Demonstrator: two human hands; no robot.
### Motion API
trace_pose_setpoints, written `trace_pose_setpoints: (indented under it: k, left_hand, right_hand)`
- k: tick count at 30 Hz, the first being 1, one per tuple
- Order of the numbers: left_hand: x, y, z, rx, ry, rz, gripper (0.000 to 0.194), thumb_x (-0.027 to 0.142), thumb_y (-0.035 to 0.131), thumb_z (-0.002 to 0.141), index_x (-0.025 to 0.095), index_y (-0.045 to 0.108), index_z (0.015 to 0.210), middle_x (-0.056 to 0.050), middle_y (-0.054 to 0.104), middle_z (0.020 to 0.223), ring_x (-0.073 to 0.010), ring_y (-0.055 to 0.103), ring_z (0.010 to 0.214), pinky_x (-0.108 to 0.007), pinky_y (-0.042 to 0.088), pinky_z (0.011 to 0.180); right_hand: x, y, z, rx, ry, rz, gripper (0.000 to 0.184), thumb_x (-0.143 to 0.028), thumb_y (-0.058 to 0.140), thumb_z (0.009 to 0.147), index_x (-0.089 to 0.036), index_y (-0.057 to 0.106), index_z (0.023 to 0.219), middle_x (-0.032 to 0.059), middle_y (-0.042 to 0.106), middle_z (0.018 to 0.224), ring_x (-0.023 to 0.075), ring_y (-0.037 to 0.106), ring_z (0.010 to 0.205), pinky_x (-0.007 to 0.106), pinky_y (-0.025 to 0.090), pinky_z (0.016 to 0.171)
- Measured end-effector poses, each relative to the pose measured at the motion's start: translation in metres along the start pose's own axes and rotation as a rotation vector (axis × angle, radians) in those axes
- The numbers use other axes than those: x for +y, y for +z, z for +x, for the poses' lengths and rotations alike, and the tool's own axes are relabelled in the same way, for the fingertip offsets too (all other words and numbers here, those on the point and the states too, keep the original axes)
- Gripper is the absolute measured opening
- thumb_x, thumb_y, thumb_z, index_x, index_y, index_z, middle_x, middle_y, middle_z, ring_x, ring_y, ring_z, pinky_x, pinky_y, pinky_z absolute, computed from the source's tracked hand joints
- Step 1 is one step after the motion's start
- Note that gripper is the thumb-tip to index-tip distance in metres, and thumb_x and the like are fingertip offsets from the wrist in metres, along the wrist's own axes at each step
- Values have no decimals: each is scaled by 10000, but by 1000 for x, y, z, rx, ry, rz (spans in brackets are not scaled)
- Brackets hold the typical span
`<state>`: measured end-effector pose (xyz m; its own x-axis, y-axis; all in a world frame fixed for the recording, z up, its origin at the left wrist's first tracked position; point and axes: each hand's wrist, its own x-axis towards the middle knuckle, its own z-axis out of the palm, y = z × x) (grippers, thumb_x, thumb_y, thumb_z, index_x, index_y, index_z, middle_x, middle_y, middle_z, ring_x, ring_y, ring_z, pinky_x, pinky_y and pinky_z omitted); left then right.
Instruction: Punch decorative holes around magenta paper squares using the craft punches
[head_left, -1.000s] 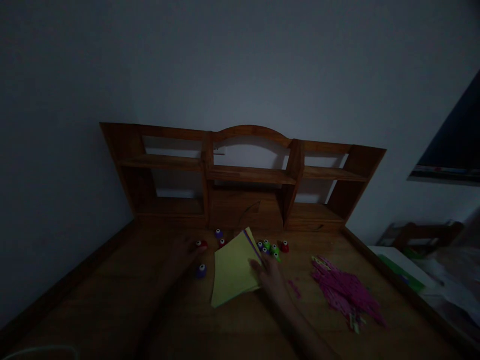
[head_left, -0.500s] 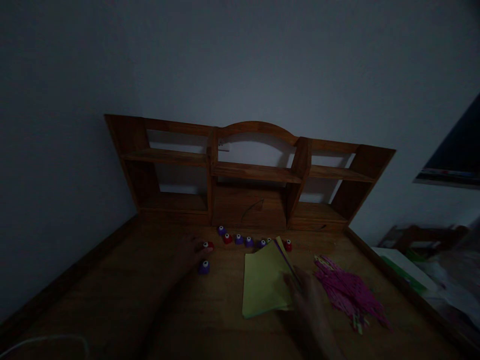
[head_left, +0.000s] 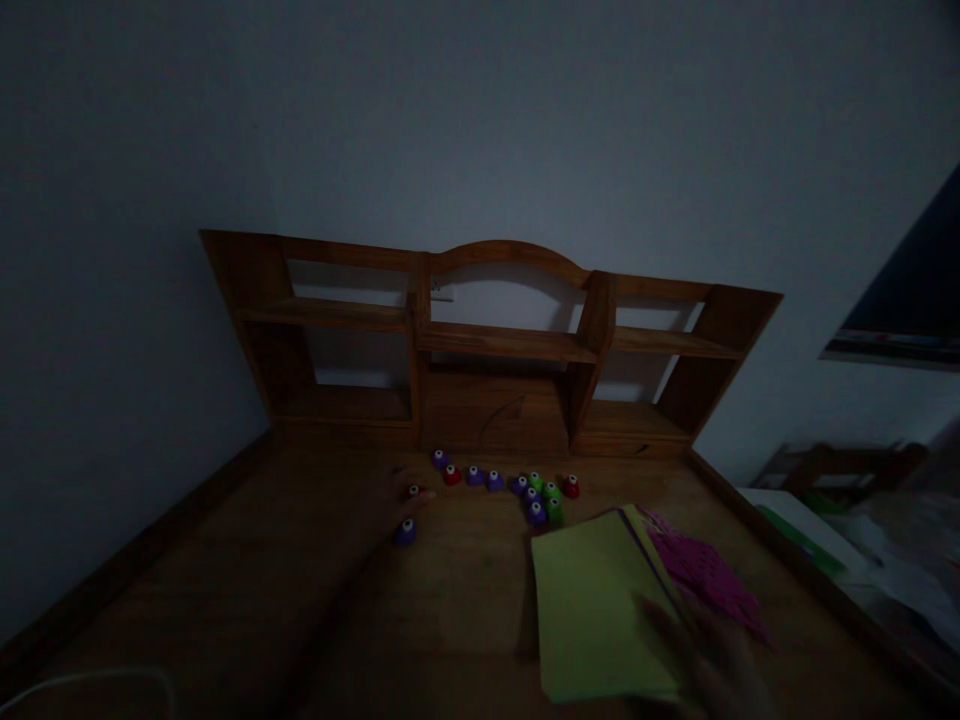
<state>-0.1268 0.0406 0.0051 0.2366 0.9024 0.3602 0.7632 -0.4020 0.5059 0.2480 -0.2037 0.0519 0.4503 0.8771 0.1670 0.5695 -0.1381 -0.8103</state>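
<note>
My left hand reaches onto the desk with its fingers and thumb around a small red dome-shaped piece with a white ringed top. Just in front of it stands a purple piece of the same kind. On the right, my right hand is blurred and grips the right side of a sheaf of yellow paper. The paper partly covers a pink net-like fabric. Beyond the paper several green pieces and purple pieces stand in a cluster.
A red piece stands right of the cluster, with more purple and red pieces to the left. A wooden shelf unit lines the desk's back edge. A pale cable lies front left. Raised edging borders the desk on the right.
My right hand has moved the yellow paper right and toward me, over part of the pink fabric. The green and purple cluster behind is now uncovered. My left hand stays at the red piece.
</note>
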Motion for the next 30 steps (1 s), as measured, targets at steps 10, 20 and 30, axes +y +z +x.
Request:
trace_pose_setpoints:
  k: [10, 20, 30]
  left_hand:
    - [130, 67, 17, -182, 507, -126, 323, 410, 707, 790, 256, 664, 1071, -47, 567, 1103, -243, 461, 1094, -389, 396, 946]
    - [139, 109, 38, -156, 556, -23, 122, 213, 653, 831, 241, 670, 948, -32, 543, 1042, -226, 458, 1053, -385, 373, 933]
    - [139, 95, 39, -157, 716, 58, 407, 33, 538, 831, 280, 620, 1143, -42, 509, 1104, -220, 428, 1085, -392, 370, 944]
  right_hand:
    - [44, -41, 2, 252, 180, 110, 580, -616, 657, 650, -144, 744, 976, 125, 733, 1006, 374, 667, 977, 355, 587, 693]
    - [64, -55, -12, 267, 380, 193, 615, -602, 721, 588, -123, 742, 973, 89, 750, 928, 350, 676, 952, 309, 569, 678]
    - [56, -32, 3, 235, 249, 236, 589, -605, 683, 628, -129, 733, 970, 109, 735, 1001, 340, 670, 978, 311, 571, 712]
